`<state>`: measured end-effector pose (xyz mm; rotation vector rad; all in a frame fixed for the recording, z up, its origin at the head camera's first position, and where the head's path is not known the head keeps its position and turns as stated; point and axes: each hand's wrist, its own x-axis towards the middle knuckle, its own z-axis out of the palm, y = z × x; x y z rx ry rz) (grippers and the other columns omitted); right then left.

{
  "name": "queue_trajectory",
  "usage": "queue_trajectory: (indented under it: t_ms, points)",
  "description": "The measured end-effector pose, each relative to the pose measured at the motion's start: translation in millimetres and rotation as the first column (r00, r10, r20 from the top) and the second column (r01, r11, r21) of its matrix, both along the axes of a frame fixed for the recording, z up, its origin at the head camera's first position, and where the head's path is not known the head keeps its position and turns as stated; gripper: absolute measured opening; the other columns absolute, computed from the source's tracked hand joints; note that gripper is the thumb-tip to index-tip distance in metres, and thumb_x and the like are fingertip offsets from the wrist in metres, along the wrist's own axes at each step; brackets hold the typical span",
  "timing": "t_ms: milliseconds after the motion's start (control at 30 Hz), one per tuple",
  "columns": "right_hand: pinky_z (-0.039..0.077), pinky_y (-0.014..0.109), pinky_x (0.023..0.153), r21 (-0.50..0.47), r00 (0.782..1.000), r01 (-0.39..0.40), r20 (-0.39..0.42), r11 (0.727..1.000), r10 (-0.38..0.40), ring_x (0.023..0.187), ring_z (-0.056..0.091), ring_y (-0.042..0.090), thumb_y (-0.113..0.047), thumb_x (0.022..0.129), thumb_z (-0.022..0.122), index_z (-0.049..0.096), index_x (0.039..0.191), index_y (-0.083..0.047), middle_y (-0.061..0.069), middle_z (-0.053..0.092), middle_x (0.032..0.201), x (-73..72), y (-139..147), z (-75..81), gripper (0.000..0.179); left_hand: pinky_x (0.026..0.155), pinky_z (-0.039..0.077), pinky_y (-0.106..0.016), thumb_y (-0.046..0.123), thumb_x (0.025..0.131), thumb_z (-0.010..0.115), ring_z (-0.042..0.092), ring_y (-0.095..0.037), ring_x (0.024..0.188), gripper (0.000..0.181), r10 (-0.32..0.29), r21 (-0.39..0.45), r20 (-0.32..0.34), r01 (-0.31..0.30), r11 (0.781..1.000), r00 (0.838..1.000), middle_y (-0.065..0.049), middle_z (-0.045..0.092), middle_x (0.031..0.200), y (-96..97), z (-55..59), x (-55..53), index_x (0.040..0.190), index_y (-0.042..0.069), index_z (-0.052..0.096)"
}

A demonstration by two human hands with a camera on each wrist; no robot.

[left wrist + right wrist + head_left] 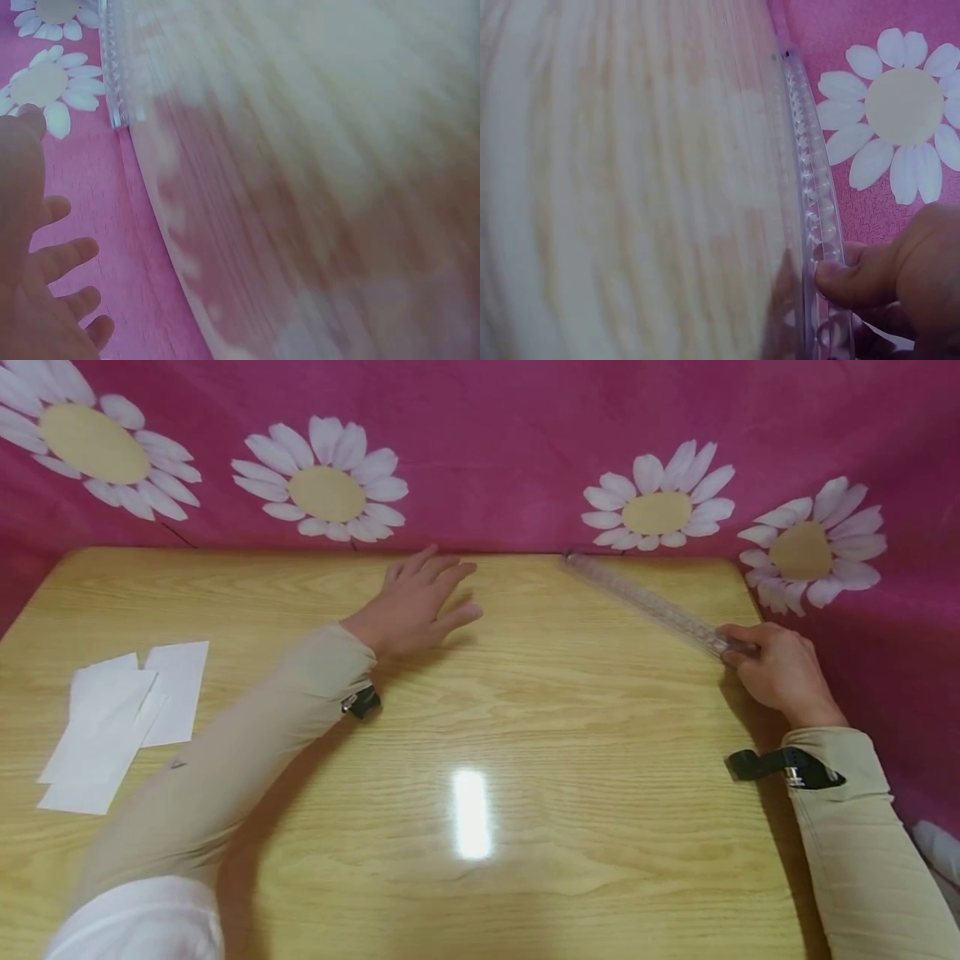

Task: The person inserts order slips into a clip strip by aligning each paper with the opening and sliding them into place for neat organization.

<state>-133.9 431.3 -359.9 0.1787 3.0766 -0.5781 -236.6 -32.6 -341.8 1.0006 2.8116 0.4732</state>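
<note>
My right hand (787, 672) grips the near end of a long, narrow piece of clear plastic (652, 606), with the thumb pressed on its side. In the right wrist view, rounded bumps run along the clear plastic piece (817, 187). It slants over the table, its far end at the back edge. To the left, my left hand (420, 602) hovers near the back edge with fingers spread, holding nothing. Its extended fingers show again in the left wrist view, where the left hand (45, 277) is apart from the plastic piece's end (116, 75).
Several white paper slips (105, 718) lie overlapping on the left of the wood-grain table (585, 793). Behind the table and along its right side hangs a magenta cloth (487, 452) with large daisies. Light glares off the tabletop near the middle.
</note>
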Motion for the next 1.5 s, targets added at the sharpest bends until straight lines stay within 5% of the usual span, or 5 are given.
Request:
queue_trajectory:
  t_ms: [400,733,900,1167,1500]
  points:
    - [0.041,0.049,0.084,-0.008,0.999,-0.037,-0.018,0.999,0.037,0.113,0.057,0.045,-0.008,0.097,0.063,0.066,0.134,-0.004,0.033,0.062,0.129,2.1,-3.7,-0.1,0.037,0.126,0.019,-0.06,0.053,0.107,0.044,0.025,-0.039,0.157,0.067,-0.041,-0.026,-0.003,0.041,0.999,0.999,-0.014,0.035,0.167,45.8,-0.6,-9.2,0.162,0.016,0.032]
    - [0.04,0.054,0.09,-0.037,0.998,-0.059,-0.011,0.998,0.059,0.117,0.056,0.047,-0.008,0.098,0.063,0.065,0.135,-0.003,0.032,0.062,0.128,6.0,-11.4,1.6,0.038,0.123,0.025,-0.058,0.034,0.108,0.045,0.029,-0.036,0.156,0.054,-0.039,0.011,0.001,0.039,0.999,0.999,-0.011,0.038,0.166,73.1,-9.6,-16.0,0.159,0.017,0.038]
    - [0.041,0.052,0.089,-0.043,0.998,-0.065,-0.005,0.997,0.065,0.116,0.056,0.045,-0.008,0.098,0.064,0.066,0.135,-0.004,0.03,0.062,0.128,8.0,-14.8,0.6,0.037,0.128,0.02,-0.057,0.03,0.109,0.045,0.025,-0.038,0.158,0.053,-0.077,0.011,-0.001,0.077,0.997,0.997,-0.014,0.033,0.168,86.3,-14.5,-21.9,0.16,0.018,0.037]
    - [0.041,0.054,0.092,-0.051,0.997,-0.073,0.019,0.996,0.074,0.115,0.055,0.043,-0.009,0.098,0.065,0.067,0.135,-0.005,0.028,0.063,0.126,10.3,-19.3,2.7,0.037,0.134,0.008,-0.039,0.021,0.108,0.047,0.026,-0.03,0.16,0.052,-0.155,-0.002,-0.04,0.155,0.988,0.987,-0.017,0.036,0.166,103.7,-17.6,-24.8,0.159,0.011,0.039]
    - [0.042,0.062,0.1,-0.066,0.994,-0.095,0.045,0.993,0.098,0.121,0.054,0.046,-0.009,0.098,0.065,0.065,0.137,-0.004,0.029,0.063,0.126,12.5,-24.5,6.7,0.04,0.133,0.015,-0.041,0.019,0.108,0.043,0.022,-0.033,0.161,0.054,-0.149,-0.007,0.065,0.149,0.989,0.987,-0.016,0.029,0.17,115.4,-14.4,-18.0,0.161,0.009,0.034]
